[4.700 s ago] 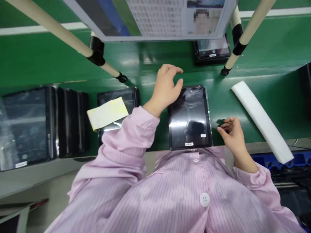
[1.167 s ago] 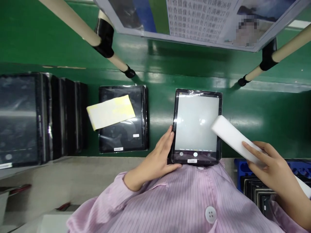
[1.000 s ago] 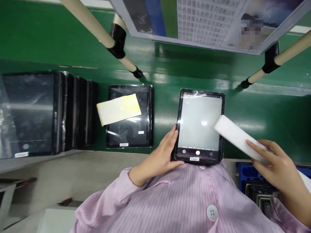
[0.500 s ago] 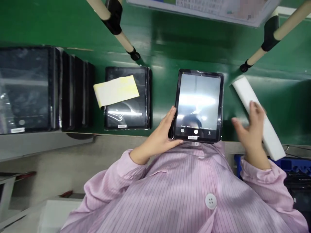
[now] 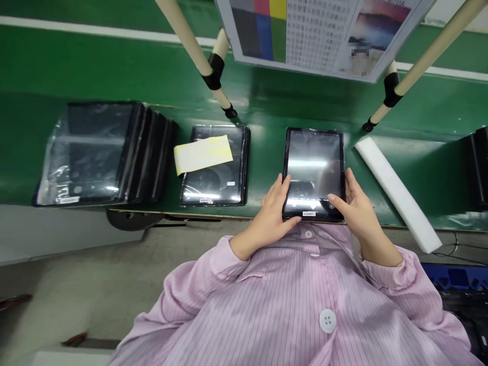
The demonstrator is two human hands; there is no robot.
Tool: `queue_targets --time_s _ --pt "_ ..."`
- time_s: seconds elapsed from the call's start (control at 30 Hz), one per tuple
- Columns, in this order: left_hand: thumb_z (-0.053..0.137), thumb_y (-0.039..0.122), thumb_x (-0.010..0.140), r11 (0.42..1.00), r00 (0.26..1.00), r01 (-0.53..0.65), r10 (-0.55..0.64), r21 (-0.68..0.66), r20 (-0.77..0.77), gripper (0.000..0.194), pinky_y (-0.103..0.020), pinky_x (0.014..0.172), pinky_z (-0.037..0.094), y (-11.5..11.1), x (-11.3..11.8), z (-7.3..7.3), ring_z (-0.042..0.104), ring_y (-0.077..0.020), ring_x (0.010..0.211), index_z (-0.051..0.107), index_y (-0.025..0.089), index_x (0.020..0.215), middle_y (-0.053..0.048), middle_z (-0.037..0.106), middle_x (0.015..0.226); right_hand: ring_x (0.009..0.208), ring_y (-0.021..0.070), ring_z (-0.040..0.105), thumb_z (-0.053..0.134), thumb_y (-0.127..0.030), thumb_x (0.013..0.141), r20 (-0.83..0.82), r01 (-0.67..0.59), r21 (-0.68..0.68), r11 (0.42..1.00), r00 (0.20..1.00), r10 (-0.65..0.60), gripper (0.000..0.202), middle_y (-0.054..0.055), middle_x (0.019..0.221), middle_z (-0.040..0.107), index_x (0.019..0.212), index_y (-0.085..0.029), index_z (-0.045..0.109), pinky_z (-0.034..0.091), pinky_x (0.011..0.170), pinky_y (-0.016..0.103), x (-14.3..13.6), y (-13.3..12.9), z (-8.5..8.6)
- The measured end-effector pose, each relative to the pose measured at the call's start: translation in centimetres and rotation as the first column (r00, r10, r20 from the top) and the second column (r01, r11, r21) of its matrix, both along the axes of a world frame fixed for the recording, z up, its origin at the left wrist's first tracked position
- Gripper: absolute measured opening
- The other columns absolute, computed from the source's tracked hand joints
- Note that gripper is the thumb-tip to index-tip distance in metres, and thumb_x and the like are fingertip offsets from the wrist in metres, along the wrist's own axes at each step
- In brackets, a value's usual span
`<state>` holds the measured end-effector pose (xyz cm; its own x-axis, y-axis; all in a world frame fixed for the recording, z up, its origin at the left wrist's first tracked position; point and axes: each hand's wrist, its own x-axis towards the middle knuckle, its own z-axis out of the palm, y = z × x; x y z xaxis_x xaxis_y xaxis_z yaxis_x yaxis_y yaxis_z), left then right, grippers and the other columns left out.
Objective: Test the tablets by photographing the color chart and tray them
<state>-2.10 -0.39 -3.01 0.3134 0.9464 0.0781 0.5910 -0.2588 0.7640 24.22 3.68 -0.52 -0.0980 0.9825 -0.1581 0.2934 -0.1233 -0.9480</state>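
A black tablet (image 5: 314, 170) lies upright before me at the edge of the green table, its screen dark with reflections. My left hand (image 5: 270, 216) grips its lower left side, thumb along the bottom edge. On the right side, my right hand (image 5: 358, 208) holds the tablet with the thumb over the lower right of the screen and the fingers along the edge. Left of it is a small stack of tablets (image 5: 217, 178) with a yellow paper strip (image 5: 204, 154) on top. A white foam bar (image 5: 398, 193) slants across the table edge at the right.
Several wrapped tablets (image 5: 97, 152) are stacked at the left of the green table (image 5: 263, 112). Beige poles (image 5: 190, 43) with black joints stand beyond, beside a printed chart (image 5: 312, 38). More black devices (image 5: 476, 170) sit at the far right. A blue crate (image 5: 457, 277) is below.
My right hand has moved left from beside the foam bar onto the tablet. The tablet's screen has turned from bright to dark. The view has shifted, showing more of the chart.
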Motion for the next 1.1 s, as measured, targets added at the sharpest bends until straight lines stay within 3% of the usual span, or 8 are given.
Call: queue_targets --time_s 0.33,0.57,0.7,0.77,0.83,0.9,1.0,1.1 --pt "0.074 0.046 0.093 0.999 0.999 -0.023 0.025 -0.032 0.04 0.106 -0.064 0.13 0.021 -0.1 0.3 0.0 0.01 -0.039 0.165 0.003 0.032 0.17 -0.02 0.009 0.178 0.162 0.0232 0.023 0.077 -0.05 0.076 -0.164 0.031 -0.095 0.995 0.985 -0.046 0.109 0.006 0.173 0.022 0.167 -0.021 0.025 0.02 0.137 0.043 -0.5 0.3 1.4" --pt "0.076 0.059 0.088 0.99 0.973 -0.042 0.071 -0.132 0.219 0.105 -0.063 0.132 0.02 -1.0 0.5 2.4 0.017 -0.0382 0.164 0.014 0.034 0.169 -0.014 0.018 0.178 0.158 0.0294 0.035 0.074 -0.058 0.086 -0.054 0.035 -0.061 0.998 0.998 -0.038 0.096 0.007 0.17 0.034 0.166 -0.027 0.031 0.032 0.133 0.048 1.0 0.2 3.5" --pt "0.08 0.058 0.085 0.93 0.728 -0.046 0.281 -0.364 0.625 0.108 -0.054 0.119 0.048 -0.1 1.0 3.4 0.052 -0.0345 0.148 0.015 0.037 0.168 -0.015 0.026 0.175 0.141 0.0329 0.057 0.071 -0.07 0.083 -0.132 0.169 -0.125 0.978 0.974 -0.186 0.094 0.012 0.155 0.055 0.161 -0.026 0.041 0.05 0.119 0.056 1.0 1.4 2.6" --pt "0.076 0.054 0.088 0.865 0.6 -0.025 0.413 -0.5 0.685 0.096 -0.05 0.113 0.054 0.8 1.7 3.9 0.062 -0.0317 0.138 0.023 0.03 0.166 -0.018 0.042 0.166 0.139 0.0336 0.059 0.066 -0.075 0.081 -0.149 0.216 -0.16 0.963 0.959 -0.24 0.095 0.013 0.149 0.061 0.157 -0.022 0.045 0.051 0.118 0.056 0.2 1.9 2.1" --pt "0.072 0.047 0.091 0.835 0.572 -0.001 0.451 -0.55 0.685 0.082 -0.05 0.118 0.049 1.6 2.4 4.4 0.059 -0.0314 0.141 0.036 0.022 0.16 -0.018 0.053 0.159 0.144 0.0349 0.054 0.065 -0.078 0.081 -0.11 0.26 -0.128 0.957 0.955 -0.274 0.096 0.015 0.151 0.059 0.155 -0.019 0.048 0.048 0.121 0.056 -0.9 1.9 2.1" --pt "0.072 0.043 0.09 0.875 0.613 -0.048 0.407 -0.482 0.678 0.078 -0.051 0.126 0.04 2.1 2.9 5.0 0.049 -0.0319 0.15 0.041 0.02 0.157 -0.016 0.049 0.162 0.148 0.0347 0.049 0.064 -0.076 0.084 -0.088 0.289 -0.006 0.957 0.953 -0.289 0.094 0.016 0.154 0.056 0.155 -0.018 0.047 0.044 0.124 0.057 -2.0 1.4 2.7" --pt "0.076 0.048 0.088 0.949 0.739 -0.27 0.314 -0.165 0.596 0.09 -0.052 0.132 0.027 2.1 2.8 5.8 0.035 -0.0327 0.158 0.031 0.024 0.162 -0.015 0.036 0.171 0.152 0.029 0.044 0.059 -0.066 0.094 -0.185 0.265 0.292 0.919 0.958 -0.218 0.082 0.011 0.161 0.048 0.161 -0.023 0.039 0.038 0.129 0.052 -3.4 0.7 3.8" --pt "0.076 0.056 0.087 0.891 0.846 -0.391 0.249 0.231 0.472 0.101 -0.054 0.132 0.026 2.0 1.7 6.5 0.032 -0.0359 0.159 0.02 0.028 0.166 -0.015 0.029 0.172 0.154 0.026 0.042 0.053 -0.064 0.098 -0.287 0.257 0.47 0.844 0.949 -0.129 0.071 0.006 0.162 0.048 0.16 -0.03 0.042 0.036 0.13 0.048 -4.3 1.3 4.7"
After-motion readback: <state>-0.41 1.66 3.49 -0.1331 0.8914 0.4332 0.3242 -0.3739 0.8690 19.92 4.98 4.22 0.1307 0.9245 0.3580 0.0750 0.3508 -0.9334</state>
